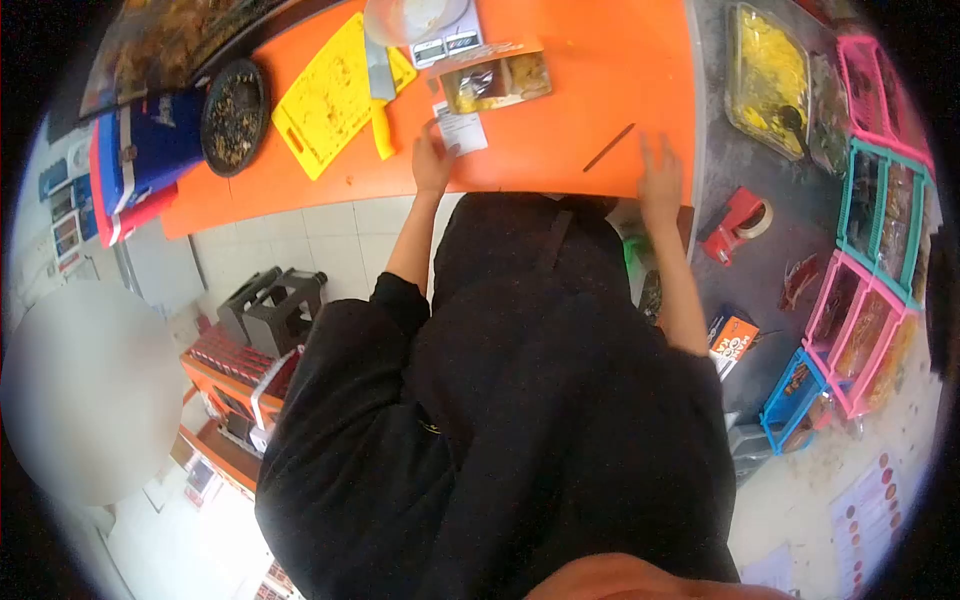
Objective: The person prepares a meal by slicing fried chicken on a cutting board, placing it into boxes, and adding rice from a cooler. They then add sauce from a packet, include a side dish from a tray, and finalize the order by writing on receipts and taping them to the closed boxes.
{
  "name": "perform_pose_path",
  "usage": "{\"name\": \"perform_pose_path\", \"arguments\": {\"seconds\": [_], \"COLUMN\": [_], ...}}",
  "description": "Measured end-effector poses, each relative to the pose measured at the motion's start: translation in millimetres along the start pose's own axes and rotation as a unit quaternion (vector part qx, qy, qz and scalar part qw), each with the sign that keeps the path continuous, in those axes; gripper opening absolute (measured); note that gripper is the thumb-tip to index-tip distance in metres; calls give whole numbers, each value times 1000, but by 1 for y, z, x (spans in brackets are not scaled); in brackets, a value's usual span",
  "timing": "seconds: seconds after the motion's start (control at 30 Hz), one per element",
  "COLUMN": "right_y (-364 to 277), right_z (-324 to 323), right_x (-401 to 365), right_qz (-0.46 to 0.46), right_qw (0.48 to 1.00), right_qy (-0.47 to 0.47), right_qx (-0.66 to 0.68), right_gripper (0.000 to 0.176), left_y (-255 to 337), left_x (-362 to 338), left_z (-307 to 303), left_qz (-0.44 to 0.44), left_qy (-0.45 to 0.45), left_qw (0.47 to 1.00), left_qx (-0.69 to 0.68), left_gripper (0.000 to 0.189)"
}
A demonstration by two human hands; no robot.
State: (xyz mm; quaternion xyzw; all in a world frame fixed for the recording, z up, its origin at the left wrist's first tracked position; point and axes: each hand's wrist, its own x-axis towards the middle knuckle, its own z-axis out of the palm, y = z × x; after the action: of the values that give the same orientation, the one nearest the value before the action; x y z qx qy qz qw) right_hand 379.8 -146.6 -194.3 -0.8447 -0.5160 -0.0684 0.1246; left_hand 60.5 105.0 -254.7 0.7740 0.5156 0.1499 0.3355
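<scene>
My left hand (432, 163) is at the front part of the orange table, its fingers apart at the left edge of a white paper slip (464, 130). Just beyond the slip lies a windowed food box (497, 80) with a dark item and lighter food inside. My right hand (660, 180) hovers over or rests at the table's right side, fingers spread, holding nothing visible. To its left lies a thin dark stick (608, 148). A knife (380, 88) with a yellow handle rests partly on the yellow cutting board (300, 128), left of my left hand.
A clear bowl (385, 25) stands on a scale (465, 42) at the back. A black round tray (258, 120) holds crumbs at left. On the grey right-hand counter are a tub of yellow food (765, 70), a red tape dispenser (735, 222) and coloured baskets (880, 200).
</scene>
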Motion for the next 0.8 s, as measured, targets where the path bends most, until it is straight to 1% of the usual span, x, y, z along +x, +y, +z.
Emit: {"name": "perform_pose_path", "arguments": {"seconds": [0.03,0.07,0.1,0.13,0.17,0.2,0.23,0.27,0.3,0.37,0.4,0.43,0.47,0.5,0.53,0.57,0.63,0.67,0.73,0.77,0.8], "right_y": [0,3,5,1,-3,-9,-24,-50,-78,-140,-173,-200,-218,-232,-242,-246,-249,-251,-253,-255,-257], "right_z": [16,30,42,49,52,55,43,21,12,28,41,57,79,105,116,125,136,139,140,137,132], "right_x": [12,23,30,38,47,52,56,63,69,60,52,45,40,36,40,42,41,41,42,44,44], "right_qz": [-7,-83,-159,-167,-174,-181,-187,-124,-54,-16,74,166,166,152,135,136,83,85,118,120,83], "right_qw": [1000,996,984,983,975,965,962,945,895,845,771,680,677,703,727,724,770,769,777,778,802], "right_qy": [-8,-41,-74,-82,-134,-189,-200,-243,-279,-183,-178,-168,-178,-130,-81,-89,-41,-46,-30,-32,-37], "right_qx": [0,-1,-1,-3,0,3,4,178,344,503,606,694,695,682,668,671,631,632,617,616,590], "right_gripper": [55,52,49,49,43,37,37,33,29,23,20,17,17,18,19,19,22,22,23,23,23], "left_y": [0,-2,-4,-12,-13,-14,-13,-14,-14,-13,-10,-10,-11,-13,-13,-15,-16,-16,-16,-16,-16], "left_x": [-2,-2,-2,1,4,6,7,10,13,12,12,10,12,14,13,15,14,14,13,13,14], "left_z": [-4,-5,-6,-5,-5,-4,-6,-9,-9,-8,-12,-13,-13,-13,-11,-11,-11,-11,-12,-11,-11], "left_qz": [-10,57,124,147,137,174,211,212,202,207,195,182,187,193,185,177,187,186,180,177,174], "left_qy": [0,12,23,13,13,28,44,21,23,27,13,9,9,9,6,4,2,4,-7,-14,-15], "left_qw": [1000,995,979,977,979,974,967,968,970,968,971,974,973,973,974,975,972,975,975,974,975], "left_qx": [-3,81,163,154,150,143,135,135,132,141,136,136,132,129,130,134,145,125,132,138,137], "left_gripper": [61,63,66,67,67,68,70,75,75,80,84,84,85,87,89,89,90,91,92,92,92]}}
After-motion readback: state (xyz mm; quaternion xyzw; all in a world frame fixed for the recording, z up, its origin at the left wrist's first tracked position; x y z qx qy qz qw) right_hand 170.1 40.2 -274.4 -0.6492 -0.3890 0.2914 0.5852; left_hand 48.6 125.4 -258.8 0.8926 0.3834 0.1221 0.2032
